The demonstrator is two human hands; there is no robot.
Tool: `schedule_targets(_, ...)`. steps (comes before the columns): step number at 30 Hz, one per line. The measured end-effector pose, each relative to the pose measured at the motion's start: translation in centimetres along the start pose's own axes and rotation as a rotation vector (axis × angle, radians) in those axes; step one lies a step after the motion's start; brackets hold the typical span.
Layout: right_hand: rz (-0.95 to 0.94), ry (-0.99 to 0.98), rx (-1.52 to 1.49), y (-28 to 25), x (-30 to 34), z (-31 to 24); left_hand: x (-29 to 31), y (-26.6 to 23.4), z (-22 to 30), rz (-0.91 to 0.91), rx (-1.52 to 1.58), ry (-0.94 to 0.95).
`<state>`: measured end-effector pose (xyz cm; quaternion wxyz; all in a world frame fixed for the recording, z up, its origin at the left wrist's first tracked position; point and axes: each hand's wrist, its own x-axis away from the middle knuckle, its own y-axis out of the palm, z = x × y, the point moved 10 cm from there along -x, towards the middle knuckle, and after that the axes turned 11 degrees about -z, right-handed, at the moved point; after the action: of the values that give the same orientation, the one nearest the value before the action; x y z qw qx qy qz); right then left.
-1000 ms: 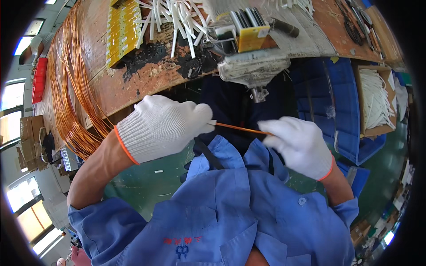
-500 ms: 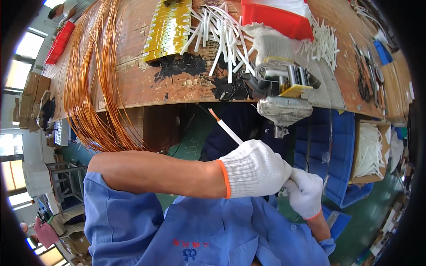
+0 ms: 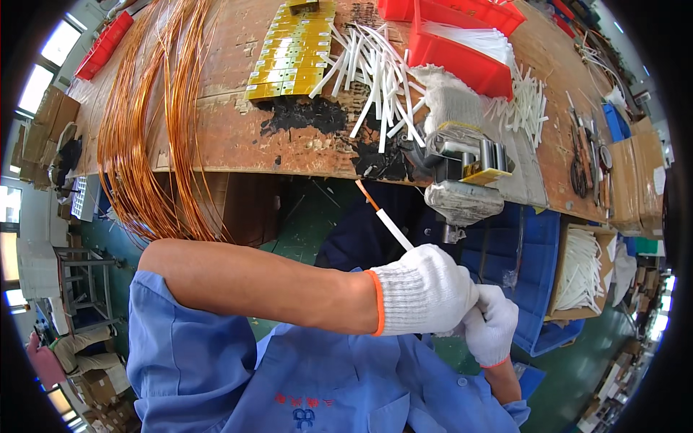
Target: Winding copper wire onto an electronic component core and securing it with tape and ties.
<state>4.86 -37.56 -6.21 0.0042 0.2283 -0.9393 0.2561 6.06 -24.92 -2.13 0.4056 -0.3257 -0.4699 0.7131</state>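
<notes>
My left hand (image 3: 426, 289), in a white knit glove with an orange cuff, is closed around a white sleeve tube (image 3: 393, 229). Bare copper wire (image 3: 367, 195) sticks out of the tube's far end, pointing up and left toward the bench edge. My right hand (image 3: 491, 325), gloved the same way, is closed close against the left one, on its right. What its fingers grip is hidden. Just beyond the hands, a metal clamp-like fixture (image 3: 465, 195) with dark cylinders and a cloth wrap is mounted at the bench edge.
Long copper wire bundles (image 3: 137, 144) hang over the bench's left edge. Yellow strips (image 3: 296, 58), loose white tubes (image 3: 379, 79) and red bins (image 3: 462, 61) occupy the bench (image 3: 231, 130). Hand tools (image 3: 588, 159) lie right. Blue crates (image 3: 498, 252) and a box of white tubes (image 3: 581, 270) stand below.
The bench has shifted slightly in view. Somewhat more copper shows beyond the white tube's end, and the tube slants a little more steeply. Both hands stay closed and close together.
</notes>
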Motion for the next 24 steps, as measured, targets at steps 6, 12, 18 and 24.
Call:
schedule_targets(6,-0.016,-0.346,0.520,-0.9,-2.8,-7.1,1.4,-4.6,-1.4,0.203,-0.093,-0.120)
schedule_targets(12,0.155,-0.483,0.598,-8.6,-10.6,-14.1,4.4,-12.3,-10.0,0.275,0.102,-0.622)
schedule_targets(18,-0.155,-0.120,0.199,-9.8,-18.5,-8.3,3.5,-9.9,-12.4,0.355,0.148,-0.644)
schedule_targets(24,-0.104,-0.073,0.163,-7.7,-15.9,-5.6,2.1,-5.3,-9.5,0.241,0.104,-0.778)
